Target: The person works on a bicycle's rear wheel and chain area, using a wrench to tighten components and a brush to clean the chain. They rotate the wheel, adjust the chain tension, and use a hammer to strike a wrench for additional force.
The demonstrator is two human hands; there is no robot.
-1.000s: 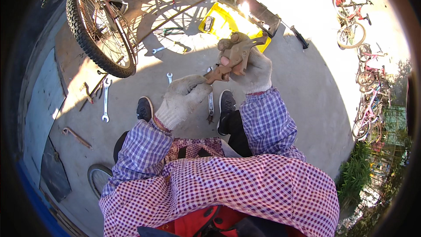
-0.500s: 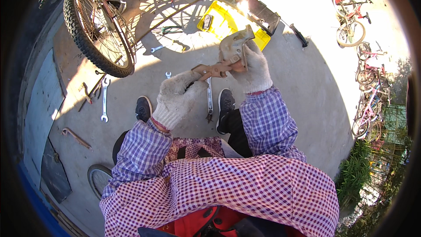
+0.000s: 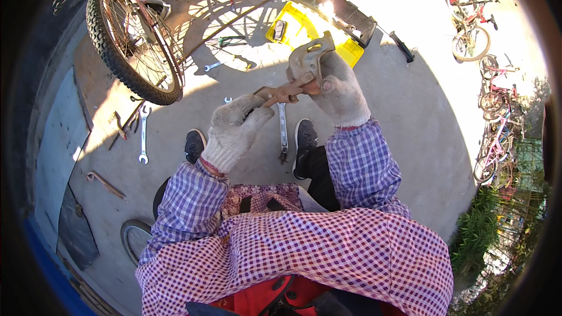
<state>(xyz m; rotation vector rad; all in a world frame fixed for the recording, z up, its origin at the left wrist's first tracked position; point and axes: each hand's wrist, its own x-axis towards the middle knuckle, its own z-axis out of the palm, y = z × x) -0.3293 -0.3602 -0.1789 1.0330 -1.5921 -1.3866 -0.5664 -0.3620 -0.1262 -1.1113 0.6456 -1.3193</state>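
Both my hands wear whitish knitted work gloves. Between them I hold a rusty, brownish metal bracket (image 3: 303,65) with a curved plate and a narrow jointed arm (image 3: 284,92), raised above the ground in front of me. My left hand (image 3: 234,126) pinches the left end of that arm between thumb and fingers. Behind the curved plate, my right hand (image 3: 345,92) is closed on its right side; the plate hides some of its fingers. Below the bracket, a combination wrench (image 3: 283,129) lies on the concrete between my shoes.
An upturned bicycle's wheel (image 3: 136,47) stands at upper left. Beyond my hands sits an open yellow-and-black toolbox (image 3: 293,16). Another wrench (image 3: 144,134) and a bent rusty bar (image 3: 106,185) lie at left, a black-handled tool (image 3: 401,47) at right. Several bicycles (image 3: 494,111) line the far right.
The curved plate has shifted and turned slightly in my right hand, whose back now shows more. My left hand keeps its pinch on the arm. The view has shifted a little.
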